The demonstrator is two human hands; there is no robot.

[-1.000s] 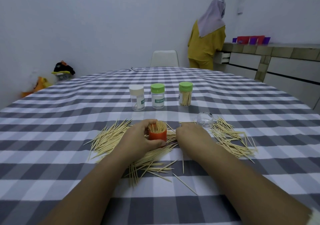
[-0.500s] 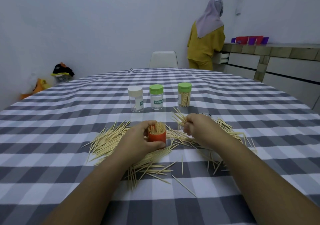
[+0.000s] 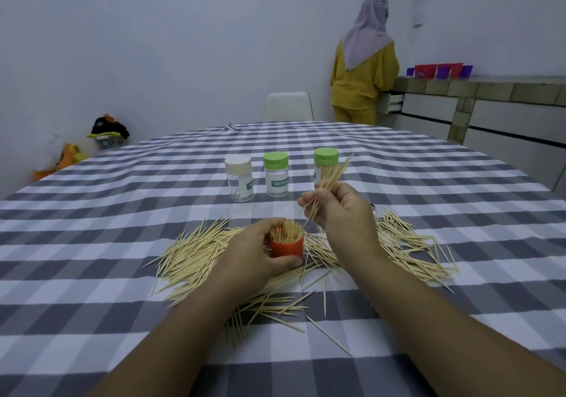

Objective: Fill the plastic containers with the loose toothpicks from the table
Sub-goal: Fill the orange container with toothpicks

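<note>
Hands filling an orange container (image 3: 287,248) with toothpicks.
The left hand (image 3: 254,254) is gripping the container; just above it, the right hand (image 3: 340,210) is pinching a toothpick bundle (image 3: 329,179). Loose toothpicks (image 3: 196,254) are lying around the container.

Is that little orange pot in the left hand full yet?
Nearly full. The orange pot, held upright by the left hand, has toothpicks sticking out above its rim, tightly packed.

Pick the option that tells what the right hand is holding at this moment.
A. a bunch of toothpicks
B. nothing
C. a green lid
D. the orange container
A: the right hand pinches a bunch of toothpicks above the orange container, which the left hand grips.
</note>
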